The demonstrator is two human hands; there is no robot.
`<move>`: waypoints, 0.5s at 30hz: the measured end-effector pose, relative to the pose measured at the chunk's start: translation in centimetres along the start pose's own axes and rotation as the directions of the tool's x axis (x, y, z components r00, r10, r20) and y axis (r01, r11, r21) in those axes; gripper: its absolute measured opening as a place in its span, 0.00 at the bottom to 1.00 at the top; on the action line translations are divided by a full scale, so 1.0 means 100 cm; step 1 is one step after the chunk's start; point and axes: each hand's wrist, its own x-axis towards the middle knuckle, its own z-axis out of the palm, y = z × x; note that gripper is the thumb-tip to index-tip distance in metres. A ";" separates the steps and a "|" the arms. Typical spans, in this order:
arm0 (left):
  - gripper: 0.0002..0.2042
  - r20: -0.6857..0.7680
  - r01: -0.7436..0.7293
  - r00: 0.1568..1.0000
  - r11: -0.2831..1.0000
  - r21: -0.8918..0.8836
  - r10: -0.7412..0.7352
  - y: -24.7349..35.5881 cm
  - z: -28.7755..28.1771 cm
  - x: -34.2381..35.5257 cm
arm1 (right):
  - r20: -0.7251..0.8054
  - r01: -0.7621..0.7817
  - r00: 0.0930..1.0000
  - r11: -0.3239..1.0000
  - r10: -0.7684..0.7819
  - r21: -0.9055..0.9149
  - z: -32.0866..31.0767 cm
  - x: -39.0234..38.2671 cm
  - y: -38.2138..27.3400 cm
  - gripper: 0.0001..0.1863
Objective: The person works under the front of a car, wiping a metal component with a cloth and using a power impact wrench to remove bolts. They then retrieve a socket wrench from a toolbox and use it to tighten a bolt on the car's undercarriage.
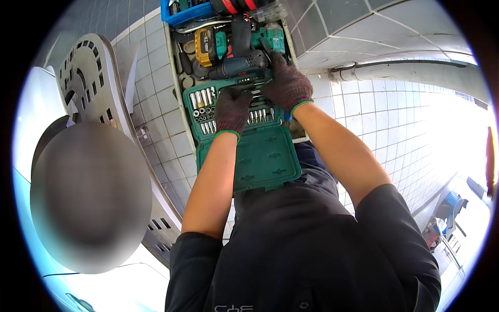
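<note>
An open green socket-set case (pixel 265 155) lies with its lid toward me, holding rows of silver sockets and bits. Over its middle, my left hand (pixel 232 108) in a dark red-speckled glove has curled fingers; what they hold, if anything, is hidden. My right hand (pixel 287 85), gloved alike, is at the case's upper right, fingers bent around something I cannot make out among dark metal pieces. Just beyond are a dark power tool (pixel 238 67), a green-and-black tool (pixel 271 36) and a yellow battery pack (pixel 205 47).
These sit in a metal tray (pixel 181 93) with a blue bin (pixel 184 15) at its top. A slotted metal ramp (pixel 91 67) and a light-coloured vehicle (pixel 36 93) are left. A pipe (pixel 395 70) runs along the tiled right side; chairs (pixel 452 218) stand far right.
</note>
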 end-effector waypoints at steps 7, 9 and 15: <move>0.17 -0.029 -0.031 0.999 0.999 -0.036 0.029 0.020 -0.009 0.001 | -0.102 0.088 0.991 0.996 -0.087 0.003 0.002 0.012 0.022 0.49; 0.16 -0.095 -0.046 0.994 0.999 -0.010 0.045 0.022 -0.029 -0.006 | -0.191 0.118 0.975 0.993 -0.112 0.021 -0.003 0.002 0.016 0.44; 0.13 -0.005 0.124 0.992 0.979 -0.163 -0.127 0.009 -0.066 -0.021 | -0.023 0.375 0.925 0.922 -0.379 -0.096 0.025 -0.020 0.017 0.23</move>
